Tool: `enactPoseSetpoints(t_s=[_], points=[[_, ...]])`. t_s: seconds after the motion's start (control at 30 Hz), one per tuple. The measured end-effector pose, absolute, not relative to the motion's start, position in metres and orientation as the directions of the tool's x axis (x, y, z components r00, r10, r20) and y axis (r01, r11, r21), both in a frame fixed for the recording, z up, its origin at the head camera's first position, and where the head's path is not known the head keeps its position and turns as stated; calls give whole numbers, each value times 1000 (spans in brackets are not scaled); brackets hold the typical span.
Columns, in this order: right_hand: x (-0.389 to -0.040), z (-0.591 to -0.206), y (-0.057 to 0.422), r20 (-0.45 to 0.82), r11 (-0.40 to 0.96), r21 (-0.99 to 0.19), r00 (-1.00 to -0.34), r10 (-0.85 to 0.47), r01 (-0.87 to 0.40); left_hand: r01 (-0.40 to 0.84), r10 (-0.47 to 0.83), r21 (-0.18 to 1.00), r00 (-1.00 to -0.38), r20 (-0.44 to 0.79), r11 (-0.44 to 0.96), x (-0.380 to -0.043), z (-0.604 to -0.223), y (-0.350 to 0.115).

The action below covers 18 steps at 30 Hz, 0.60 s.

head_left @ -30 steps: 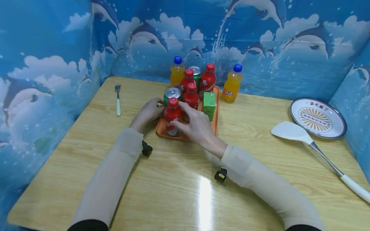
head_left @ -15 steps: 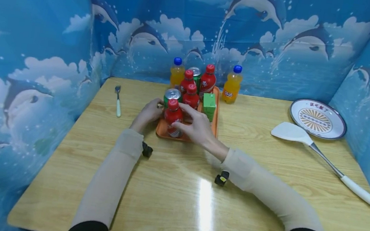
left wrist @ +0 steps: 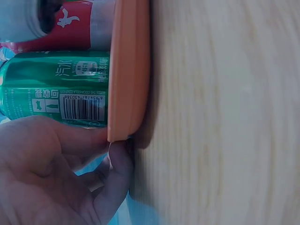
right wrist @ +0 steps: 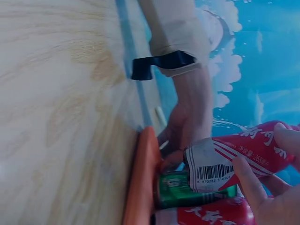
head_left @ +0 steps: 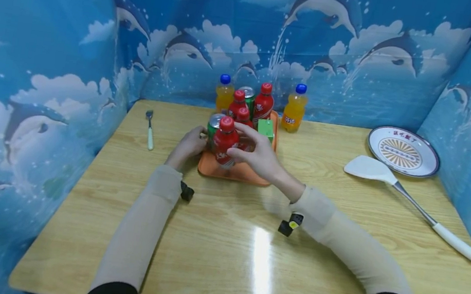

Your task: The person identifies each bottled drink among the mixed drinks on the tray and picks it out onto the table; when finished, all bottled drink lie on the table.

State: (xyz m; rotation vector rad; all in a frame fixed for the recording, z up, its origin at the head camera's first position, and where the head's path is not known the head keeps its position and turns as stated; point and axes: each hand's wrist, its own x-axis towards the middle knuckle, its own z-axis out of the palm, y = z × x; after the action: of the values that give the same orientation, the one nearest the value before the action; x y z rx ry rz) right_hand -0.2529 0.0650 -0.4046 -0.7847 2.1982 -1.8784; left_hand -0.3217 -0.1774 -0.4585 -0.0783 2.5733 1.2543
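My right hand [head_left: 260,157] grips a red drink bottle [head_left: 225,141], thumb and fingers on opposite sides of it. In the right wrist view the bottle's base hangs apart from the orange tray [right wrist: 140,178], overlapping a green soda can [right wrist: 178,187]. My left hand [left wrist: 61,168] pinches the tray's rim [left wrist: 129,70] at its left corner, right beside a green soda can [left wrist: 51,75]. Behind the held bottle, more red bottles [head_left: 238,102], another can [head_left: 248,94] and a green carton [head_left: 266,129] stand on the tray.
Orange drink bottles with blue caps stand behind [head_left: 224,97] and to the right [head_left: 294,112] of the tray. A small fork-like utensil [head_left: 150,131] lies left. At the right are a patterned plate [head_left: 402,153] and a white spatula [head_left: 371,169]. Dolphin-print curtains surround the table.
My right hand has lifted the red bottle from the tray's front left corner, moving it up and slightly right. The left hand has stayed at the tray's edge.
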Motion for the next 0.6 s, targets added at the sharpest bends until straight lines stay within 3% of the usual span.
enactPoseSetpoints(t_s=[0.3, 0.6], points=[[-256, -380, 85, 192, 80, -962, -852, -488, -262, -162, 70, 764, -963, -261, 625, -321, -461, -177], [-265, -359, 107, 191, -68, -981, -859, -475, -181, -147, 69, 767, -968, -241, 625, -318, -458, -177]])
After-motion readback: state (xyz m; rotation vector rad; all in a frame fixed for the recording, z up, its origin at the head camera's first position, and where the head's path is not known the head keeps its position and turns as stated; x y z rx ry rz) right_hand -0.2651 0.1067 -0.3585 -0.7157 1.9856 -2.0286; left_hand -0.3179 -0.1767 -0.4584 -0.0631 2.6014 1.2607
